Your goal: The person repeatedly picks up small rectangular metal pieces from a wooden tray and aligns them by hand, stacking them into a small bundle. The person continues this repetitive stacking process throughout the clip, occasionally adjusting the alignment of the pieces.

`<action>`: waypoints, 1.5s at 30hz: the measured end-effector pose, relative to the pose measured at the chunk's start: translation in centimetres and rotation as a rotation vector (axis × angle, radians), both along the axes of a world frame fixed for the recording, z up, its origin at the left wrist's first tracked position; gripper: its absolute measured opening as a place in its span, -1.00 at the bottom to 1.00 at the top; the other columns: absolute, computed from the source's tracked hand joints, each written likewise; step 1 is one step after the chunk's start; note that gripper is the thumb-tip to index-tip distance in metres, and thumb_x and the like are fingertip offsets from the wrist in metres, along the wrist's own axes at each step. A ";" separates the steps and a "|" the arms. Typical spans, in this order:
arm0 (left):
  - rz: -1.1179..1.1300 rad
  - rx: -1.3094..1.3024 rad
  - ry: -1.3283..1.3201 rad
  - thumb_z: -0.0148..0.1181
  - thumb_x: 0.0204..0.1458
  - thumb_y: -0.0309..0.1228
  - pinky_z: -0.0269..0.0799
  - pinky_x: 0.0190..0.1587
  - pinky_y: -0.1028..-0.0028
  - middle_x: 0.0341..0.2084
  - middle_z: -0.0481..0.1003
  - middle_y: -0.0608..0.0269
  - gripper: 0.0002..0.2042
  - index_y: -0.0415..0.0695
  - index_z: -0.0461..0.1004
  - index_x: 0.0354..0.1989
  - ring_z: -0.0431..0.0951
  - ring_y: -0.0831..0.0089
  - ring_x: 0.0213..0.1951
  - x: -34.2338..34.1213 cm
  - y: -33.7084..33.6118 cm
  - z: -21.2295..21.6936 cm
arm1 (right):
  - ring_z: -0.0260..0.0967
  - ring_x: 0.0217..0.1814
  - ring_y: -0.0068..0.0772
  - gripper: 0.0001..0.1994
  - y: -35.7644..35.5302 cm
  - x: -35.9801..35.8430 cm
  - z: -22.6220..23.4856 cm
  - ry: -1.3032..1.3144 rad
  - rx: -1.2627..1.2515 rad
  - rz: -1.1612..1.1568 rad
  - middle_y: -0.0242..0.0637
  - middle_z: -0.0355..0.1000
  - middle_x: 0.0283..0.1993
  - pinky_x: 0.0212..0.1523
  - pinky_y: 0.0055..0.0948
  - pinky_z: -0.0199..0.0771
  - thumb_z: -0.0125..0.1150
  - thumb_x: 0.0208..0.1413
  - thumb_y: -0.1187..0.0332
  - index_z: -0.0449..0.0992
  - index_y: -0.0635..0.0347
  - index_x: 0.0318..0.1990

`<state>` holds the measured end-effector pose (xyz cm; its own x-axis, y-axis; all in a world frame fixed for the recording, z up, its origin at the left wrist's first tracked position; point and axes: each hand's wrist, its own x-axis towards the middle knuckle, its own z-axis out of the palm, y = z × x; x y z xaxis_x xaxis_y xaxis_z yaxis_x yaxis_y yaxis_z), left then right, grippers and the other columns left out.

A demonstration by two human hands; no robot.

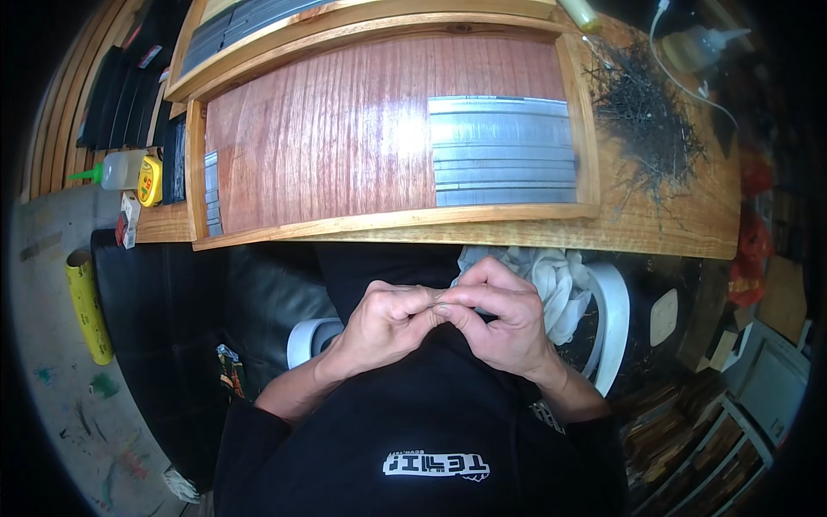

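Below the desk's front edge, both hands meet over the lap, pinching something tiny.

Left hand (388,319) and right hand (504,314) touch fingertip to fingertip, clenched around a small thin piece (441,306), too small to identify; it sits right at the pinch point, likely held close for fine control. Wooden tray (196,172) with grey strips (502,151) lies on the desk (672,224), dark wire pile (646,112) near its right corner, tape measure (150,179) at left edge.
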<state>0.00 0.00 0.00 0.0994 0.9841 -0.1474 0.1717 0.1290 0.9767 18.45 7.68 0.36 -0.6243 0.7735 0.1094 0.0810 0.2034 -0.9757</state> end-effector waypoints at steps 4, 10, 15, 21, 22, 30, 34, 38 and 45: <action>-0.020 -0.002 0.021 0.33 0.15 -0.61 0.55 -0.40 0.47 -0.39 0.67 -0.07 -0.86 -0.33 0.66 -0.13 0.73 0.28 -0.40 -0.3 -0.1 0.2 | 0.43 -0.33 -0.40 -0.82 -0.2 -0.3 0.1 0.017 0.022 -0.004 -0.29 0.47 -0.34 -0.37 -0.45 0.44 0.49 -0.01 0.59 0.70 0.29 -0.21; -0.011 0.010 0.012 0.34 0.15 -0.59 0.58 -0.36 0.46 -0.34 0.69 -0.07 -0.84 -0.33 0.66 -0.10 0.75 0.28 -0.35 -0.1 0.0 0.2 | 0.47 -0.34 -0.48 -0.81 -0.1 -0.1 0.0 0.006 0.049 -0.014 -0.30 0.50 -0.33 -0.36 -0.55 0.46 0.53 -0.01 0.60 0.72 0.27 -0.21; 0.029 0.018 -0.002 0.37 0.15 -0.57 0.58 -0.32 0.51 -0.37 0.69 0.00 -0.82 -0.34 0.66 -0.09 0.73 0.37 -0.37 0.3 0.0 0.1 | 0.47 -0.35 -0.49 -0.83 -0.2 0.1 0.2 -0.014 0.026 -0.047 -0.30 0.50 -0.34 -0.37 -0.55 0.45 0.52 -0.01 0.60 0.71 0.29 -0.23; 0.232 0.193 -0.040 0.34 0.12 -0.68 0.68 -0.11 0.45 -0.13 0.70 -0.09 -0.71 -0.39 0.62 0.04 0.77 0.28 -0.19 0.9 0.3 0.2 | 0.48 -0.34 -0.50 -0.86 3.3 3.1 4.6 -0.080 0.153 -0.123 -0.32 0.52 -0.31 -0.38 -0.55 0.43 0.50 0.03 0.56 0.71 0.28 -0.24; 0.236 0.229 -0.053 0.33 0.12 -0.69 0.69 -0.11 0.45 -0.11 0.69 -0.11 -0.69 -0.35 0.62 0.06 0.76 0.29 -0.18 0.6 0.4 0.1 | 0.47 -0.35 -0.55 -0.86 4.4 4.3 5.6 -0.038 0.209 -0.196 -0.35 0.53 -0.32 -0.41 -0.57 0.41 0.52 0.01 0.55 0.73 0.25 -0.25; 0.132 0.348 0.019 0.36 0.10 -0.67 0.69 -0.12 0.48 -0.12 0.69 -0.11 -0.68 -0.33 0.62 0.06 0.76 0.33 -0.21 0.9 2.9 1.4 | 0.46 -0.35 -0.56 -0.85 10.0 7.0 12.5 -0.374 0.622 -0.601 -0.33 0.50 -0.34 -0.37 -0.59 0.42 0.48 0.02 0.60 0.73 0.30 -0.22; 0.060 0.330 -0.009 0.37 0.09 -0.66 0.69 -0.12 0.46 -0.15 0.70 -0.04 -0.64 -0.33 0.60 0.10 0.76 0.33 -0.21 1.0 3.6 3.0 | 0.47 -0.31 -0.52 -0.85 6.6 5.4 12.3 -0.284 0.392 -0.252 -0.34 0.52 -0.33 -0.36 -0.52 0.44 0.51 -0.01 0.57 0.72 0.27 -0.24; -0.003 0.502 0.099 0.37 0.01 -0.73 0.69 -0.11 0.44 -0.18 0.70 -0.03 -0.56 -0.33 0.58 0.13 0.76 0.25 -0.22 0.8 5.3 4.5 | 0.48 -0.29 -0.43 -0.80 5.4 2.0 9.0 -0.058 0.266 0.023 -0.32 0.52 -0.34 -0.34 -0.45 0.47 0.52 -0.08 0.60 0.73 0.24 -0.25; 0.028 0.573 0.167 0.35 -0.07 -0.76 0.65 -0.20 0.38 -0.28 0.69 0.01 -0.67 -0.32 0.66 -0.06 0.75 0.18 -0.25 0.4 6.2 4.4 | 0.47 -0.28 -0.35 -0.76 7.1 0.5 6.4 0.141 0.398 0.149 -0.28 0.51 -0.33 -0.28 -0.43 0.48 0.51 -0.16 0.66 0.70 0.33 -0.25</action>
<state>0.44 6.23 4.36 0.0931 0.9134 0.3964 0.3335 -0.4037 0.8519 18.91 14.80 6.77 -0.6831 0.5567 0.4727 -0.1057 0.5651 -0.8182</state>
